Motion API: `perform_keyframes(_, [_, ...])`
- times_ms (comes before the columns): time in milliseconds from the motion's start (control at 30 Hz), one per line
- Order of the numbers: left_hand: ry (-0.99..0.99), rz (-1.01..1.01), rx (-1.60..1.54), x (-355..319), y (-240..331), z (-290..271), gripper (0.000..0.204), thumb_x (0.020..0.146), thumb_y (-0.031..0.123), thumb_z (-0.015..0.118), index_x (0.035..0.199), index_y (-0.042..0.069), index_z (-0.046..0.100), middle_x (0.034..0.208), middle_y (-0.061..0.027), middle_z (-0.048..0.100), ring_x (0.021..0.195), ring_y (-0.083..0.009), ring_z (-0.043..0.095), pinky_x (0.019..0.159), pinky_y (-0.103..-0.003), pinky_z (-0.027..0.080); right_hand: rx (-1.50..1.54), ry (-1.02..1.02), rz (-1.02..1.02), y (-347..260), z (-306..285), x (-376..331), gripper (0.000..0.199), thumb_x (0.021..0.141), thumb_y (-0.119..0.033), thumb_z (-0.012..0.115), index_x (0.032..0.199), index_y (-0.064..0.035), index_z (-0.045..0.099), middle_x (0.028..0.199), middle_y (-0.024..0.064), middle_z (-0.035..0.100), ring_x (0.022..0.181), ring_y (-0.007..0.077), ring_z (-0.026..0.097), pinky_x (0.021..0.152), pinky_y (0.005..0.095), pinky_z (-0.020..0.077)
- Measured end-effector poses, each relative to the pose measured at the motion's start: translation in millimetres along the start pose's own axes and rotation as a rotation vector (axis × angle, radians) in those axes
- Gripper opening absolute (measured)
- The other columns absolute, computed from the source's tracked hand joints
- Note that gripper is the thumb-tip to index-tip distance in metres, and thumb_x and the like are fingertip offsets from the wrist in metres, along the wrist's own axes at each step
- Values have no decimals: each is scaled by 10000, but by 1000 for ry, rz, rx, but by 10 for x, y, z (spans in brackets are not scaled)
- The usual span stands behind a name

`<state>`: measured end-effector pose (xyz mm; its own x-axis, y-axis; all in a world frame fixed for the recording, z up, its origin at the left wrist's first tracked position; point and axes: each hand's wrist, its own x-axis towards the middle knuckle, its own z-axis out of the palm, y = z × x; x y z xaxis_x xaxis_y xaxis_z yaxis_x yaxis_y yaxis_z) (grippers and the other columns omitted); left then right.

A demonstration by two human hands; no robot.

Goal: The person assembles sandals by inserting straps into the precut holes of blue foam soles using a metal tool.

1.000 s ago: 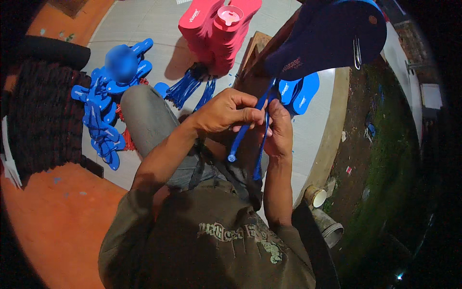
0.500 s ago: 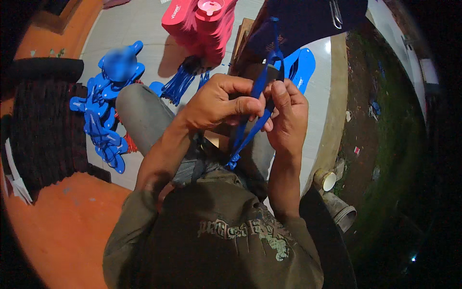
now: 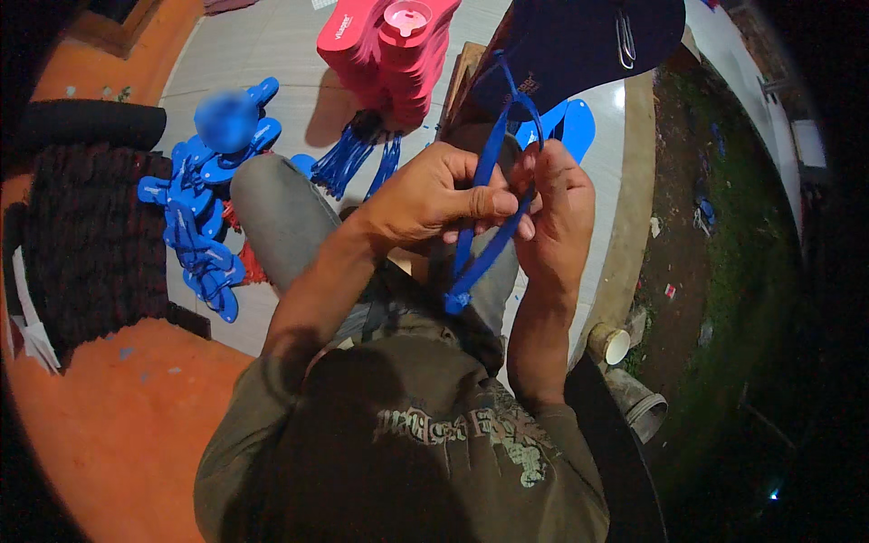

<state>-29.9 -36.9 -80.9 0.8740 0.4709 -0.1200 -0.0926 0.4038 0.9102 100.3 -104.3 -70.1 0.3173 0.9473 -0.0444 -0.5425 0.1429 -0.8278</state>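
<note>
A blue flip-flop strap (image 3: 487, 258) forms a long loop in front of me, its upper tip near a dark navy sheet and its lower knotted end over my lap. My left hand (image 3: 421, 195) pinches the strap's left limb between thumb and fingers. Opposite it, my right hand (image 3: 563, 213) grips the right limb with thumb and fingers together. The fingertips of both hands nearly meet inside the loop, partly hiding each other. Behind the right hand lie blue flip-flop soles (image 3: 572, 131).
Pink flip-flop soles (image 3: 389, 54) stand stacked ahead, beside bundled blue straps (image 3: 347, 156). Blue flip-flops (image 3: 204, 262) are heaped left of my knee. A tall dark stack (image 3: 95, 244) stands farther left. The navy sheet (image 3: 579, 41) carries metal clips. White containers (image 3: 615, 346) sit right.
The strap's lower end has swung slightly right and up, and its loop is wider. My right hand has shifted a little right. A dark piece seen between the fingers is no longer visible.
</note>
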Motion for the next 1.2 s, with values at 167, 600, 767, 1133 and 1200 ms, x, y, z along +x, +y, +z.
perform_keyframes(167, [6, -4, -94, -13, -33, 18, 234, 780, 269, 640, 728, 46, 591, 576, 2, 534, 410, -25, 428, 345, -150, 299, -166, -52, 73, -143, 58, -71, 199, 810, -207, 606, 778, -30, 521, 662, 30, 558, 453, 34, 422, 394, 163, 323])
perform_keyframes(600, [88, -25, -78, 38, 27, -11, 225, 790, 248, 630, 760, 28, 597, 569, -2, 527, 381, -25, 425, 320, -149, 300, 272, -105, 163, 125, -54, 83, 243, 867, -279, 516, 817, -43, 490, 657, 3, 453, 504, 47, 393, 470, 175, 345])
perform_keyframes(767, [99, -166, 275, -5, 140, 46, 213, 774, 251, 643, 761, 43, 601, 555, 18, 499, 396, -27, 428, 358, -173, 329, -508, 30, -40, 140, -153, 34, 180, 814, -199, 583, 790, -28, 532, 699, -14, 511, 601, 49, 447, 541, 200, 372])
perform_keyframes(1133, [-10, -282, 810, -11, -520, -391, 316, 714, 297, 631, 793, -3, 571, 769, -199, 600, 704, -314, 600, 605, -391, 459, -530, 117, 105, 191, -412, 91, 224, 863, -194, 519, 861, 13, 603, 803, 65, 617, 751, 112, 562, 703, 228, 443])
perform_keyframes(1200, [175, -223, 884, 171, -980, -1058, 305, 734, 279, 609, 879, 13, 578, 809, -198, 608, 735, -331, 596, 626, -397, 459, -339, 284, -47, 155, -570, 98, 215, 875, -190, 501, 873, 7, 588, 820, 66, 609, 740, 121, 569, 649, 234, 464])
